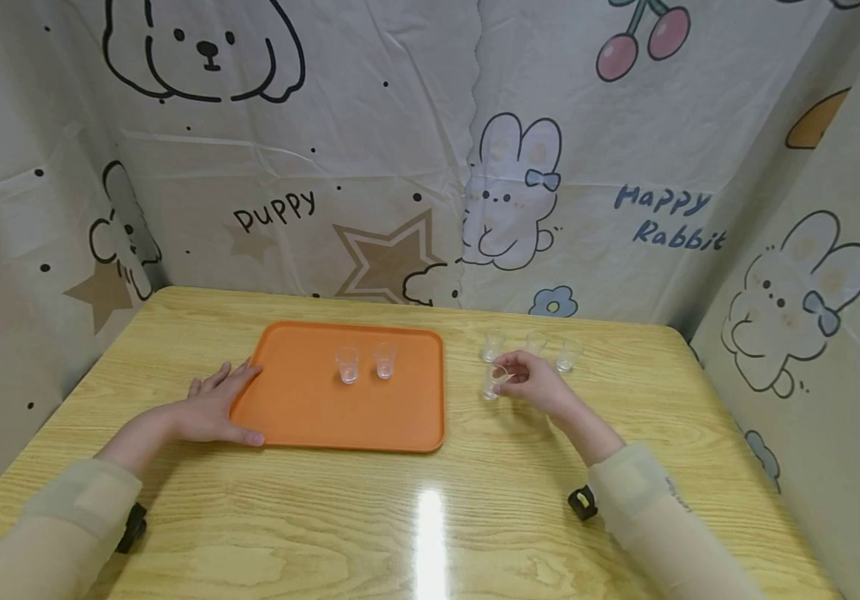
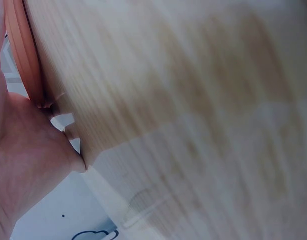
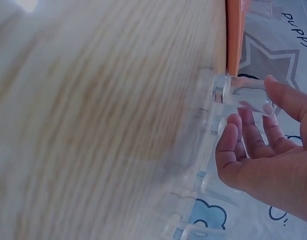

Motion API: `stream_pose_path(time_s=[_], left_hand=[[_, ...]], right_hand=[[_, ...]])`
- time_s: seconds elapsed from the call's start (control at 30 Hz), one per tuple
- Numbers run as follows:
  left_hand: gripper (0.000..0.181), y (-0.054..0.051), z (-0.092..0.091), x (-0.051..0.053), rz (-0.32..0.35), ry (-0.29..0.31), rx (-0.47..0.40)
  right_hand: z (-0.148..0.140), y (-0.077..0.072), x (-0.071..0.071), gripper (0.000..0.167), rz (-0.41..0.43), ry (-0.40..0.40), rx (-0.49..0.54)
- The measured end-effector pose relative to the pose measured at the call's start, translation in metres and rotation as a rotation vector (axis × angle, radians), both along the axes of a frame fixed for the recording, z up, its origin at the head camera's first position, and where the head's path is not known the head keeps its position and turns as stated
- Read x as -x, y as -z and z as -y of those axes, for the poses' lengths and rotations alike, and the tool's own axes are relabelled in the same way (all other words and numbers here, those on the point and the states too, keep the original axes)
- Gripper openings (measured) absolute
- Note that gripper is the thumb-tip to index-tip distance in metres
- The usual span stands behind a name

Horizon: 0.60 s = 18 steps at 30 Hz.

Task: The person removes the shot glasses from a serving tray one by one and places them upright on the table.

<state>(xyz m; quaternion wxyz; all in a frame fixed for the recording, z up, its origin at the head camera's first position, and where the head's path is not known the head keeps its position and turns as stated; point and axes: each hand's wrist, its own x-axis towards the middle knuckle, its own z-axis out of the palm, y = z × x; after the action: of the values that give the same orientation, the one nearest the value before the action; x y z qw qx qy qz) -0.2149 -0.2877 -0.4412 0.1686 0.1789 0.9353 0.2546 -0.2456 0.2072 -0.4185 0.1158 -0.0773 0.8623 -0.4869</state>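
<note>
Grasping, apparently: right hand [image 1: 538, 383] pinching clear tapered cup [image 1: 490, 386] right of orange rectangular plastic tray [image 1: 332, 421], left hand [image 1: 211, 410] splayed against tray, lift likely next.

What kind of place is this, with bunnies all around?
Probably a little indoor spot set up for tabletop activities: there's a wooden table, wrinkly cartoon-printed sheets behind it and on both sides, and an orange tray on top.
</note>
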Motion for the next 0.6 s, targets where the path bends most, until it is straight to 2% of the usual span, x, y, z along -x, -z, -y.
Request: stream_pose_path(time_s=[0.4,0.6], left_hand=[[0.115,0.0003,-0.0004,0.0004,-0.012,0.0,0.014],[0.115,0.0004,-0.0004,0.0003,-0.009,-0.001,0.015]], right_hand=[[-0.0009,0.0028,0.001,0.041,0.01,-0.002,-0.024],[-0.0022,-0.0043,0.0001,0.053,0.013,-0.005,-0.006]])
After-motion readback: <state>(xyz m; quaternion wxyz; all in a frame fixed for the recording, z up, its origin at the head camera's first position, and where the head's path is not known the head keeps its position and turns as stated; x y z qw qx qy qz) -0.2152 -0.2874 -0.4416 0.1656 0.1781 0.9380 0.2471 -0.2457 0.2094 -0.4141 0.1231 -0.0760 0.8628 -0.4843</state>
